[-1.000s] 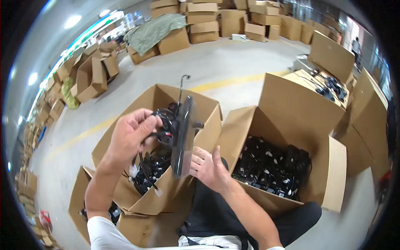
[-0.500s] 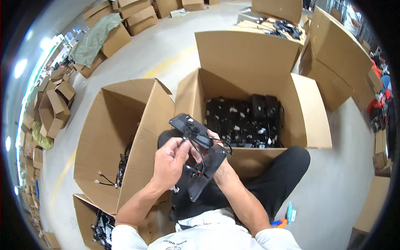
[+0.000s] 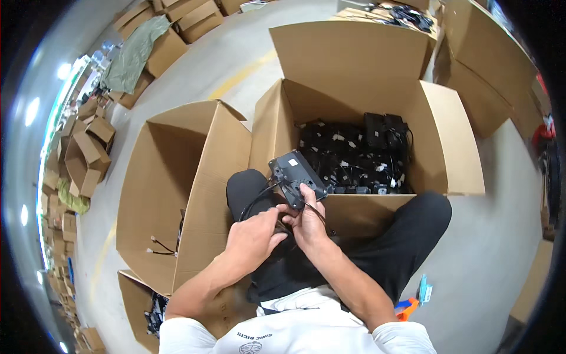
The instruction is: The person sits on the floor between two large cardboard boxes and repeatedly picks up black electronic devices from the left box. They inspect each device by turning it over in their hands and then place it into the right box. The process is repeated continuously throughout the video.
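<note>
In front of my lap I hold a flat black rectangular electronic unit [image 3: 303, 171] with a white label and a smaller bracket-like part on its back. My right hand [image 3: 311, 225] is closed on its lower end, thumb on the back face. A black cable [image 3: 257, 200] loops from the unit down to my left hand [image 3: 254, 237], whose fingers are pinched on it close to my right fingertips. What lies between the fingertips is partly hidden. Another cable length hangs beside my right hand. Beyond the unit stands an open cardboard box [image 3: 451, 135] filled with similar black units [image 3: 342, 147].
A tall open carton [image 3: 227, 147] to my left holds cables with white connectors [image 3: 164, 246]. A smaller carton [image 3: 131, 307] with dark parts sits lower left. An orange and blue object [image 3: 407, 308] lies on the floor by my right leg. More cartons [image 3: 85, 147] are piled far left.
The unit has turned over, its labelled back now facing up, and moved slightly right. The second black panel that hung by my right wrist no longer shows there. My left hand has moved lower and right.
</note>
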